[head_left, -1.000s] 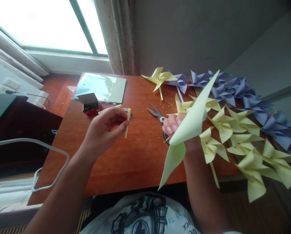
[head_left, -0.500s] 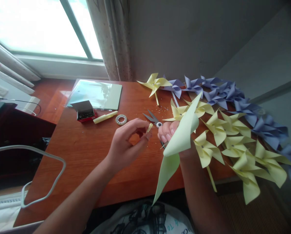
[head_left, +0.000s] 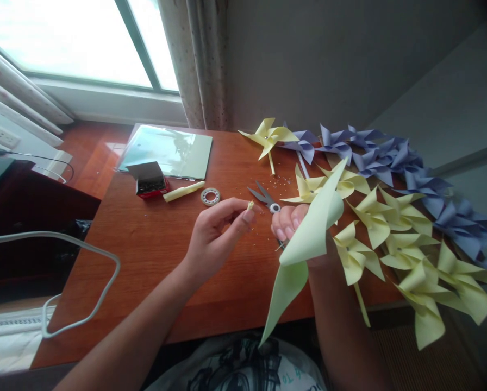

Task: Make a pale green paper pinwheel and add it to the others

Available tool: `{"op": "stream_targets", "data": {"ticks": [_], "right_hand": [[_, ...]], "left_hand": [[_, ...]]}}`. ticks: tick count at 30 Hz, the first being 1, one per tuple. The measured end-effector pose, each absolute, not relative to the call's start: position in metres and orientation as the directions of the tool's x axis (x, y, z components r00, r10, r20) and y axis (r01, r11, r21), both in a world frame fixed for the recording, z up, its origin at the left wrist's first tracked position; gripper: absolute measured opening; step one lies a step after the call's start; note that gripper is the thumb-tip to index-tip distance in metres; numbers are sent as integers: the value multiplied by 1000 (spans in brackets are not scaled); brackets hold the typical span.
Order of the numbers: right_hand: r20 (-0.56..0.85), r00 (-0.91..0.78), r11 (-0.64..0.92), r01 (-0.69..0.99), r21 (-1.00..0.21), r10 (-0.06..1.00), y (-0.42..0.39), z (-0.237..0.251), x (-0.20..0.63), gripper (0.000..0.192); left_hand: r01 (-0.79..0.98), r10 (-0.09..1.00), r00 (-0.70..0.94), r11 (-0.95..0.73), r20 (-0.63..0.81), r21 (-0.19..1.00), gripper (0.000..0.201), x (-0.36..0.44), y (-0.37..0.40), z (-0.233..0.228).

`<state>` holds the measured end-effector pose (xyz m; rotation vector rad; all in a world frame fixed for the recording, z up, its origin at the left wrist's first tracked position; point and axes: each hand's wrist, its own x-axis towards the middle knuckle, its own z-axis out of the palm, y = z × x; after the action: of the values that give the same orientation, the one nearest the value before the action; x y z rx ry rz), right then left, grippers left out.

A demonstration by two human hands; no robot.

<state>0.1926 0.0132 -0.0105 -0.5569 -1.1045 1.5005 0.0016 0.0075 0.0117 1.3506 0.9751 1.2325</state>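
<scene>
My left hand (head_left: 217, 232) is closed, pinching a small yellow paper tube (head_left: 250, 205) between thumb and index finger. Only the tube's end shows; the fingers cover the rest. To its right, my right hand (head_left: 287, 221) is wrapped round a pale green-yellow paper pinwheel (head_left: 312, 234), whose curled blades are seen edge-on and hide part of the hand. A thin wire or pin end sticks out below the right fingers. The tube and the pinwheel are apart. Just beyond the hands, scissors (head_left: 263, 195) lie with their blades spread.
On the table (head_left: 145, 260) are a tape roll (head_left: 210, 197), rolled yellow paper sticks (head_left: 184, 191), an open red box (head_left: 153, 187) and a sheet pack (head_left: 170, 152). Several yellow pinwheels (head_left: 357, 252) and blue-violet pinwheels (head_left: 369, 163) spread along the right. A white cable (head_left: 113, 260) loops at left.
The view has swung slightly left, so everything sits further right. In my left hand the paper tube has turned, with its end now facing me more. My right hand keeps its hold on the pinwheel.
</scene>
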Motion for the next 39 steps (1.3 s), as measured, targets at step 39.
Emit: {"op": "stream_targets", "data": {"ticks": [39], "right_hand": [[583, -257, 615, 64, -786, 771, -1, 20, 185, 14]], "left_hand": [[-307, 917, 377, -8, 130, 952, 6, -6, 19, 8]]}}
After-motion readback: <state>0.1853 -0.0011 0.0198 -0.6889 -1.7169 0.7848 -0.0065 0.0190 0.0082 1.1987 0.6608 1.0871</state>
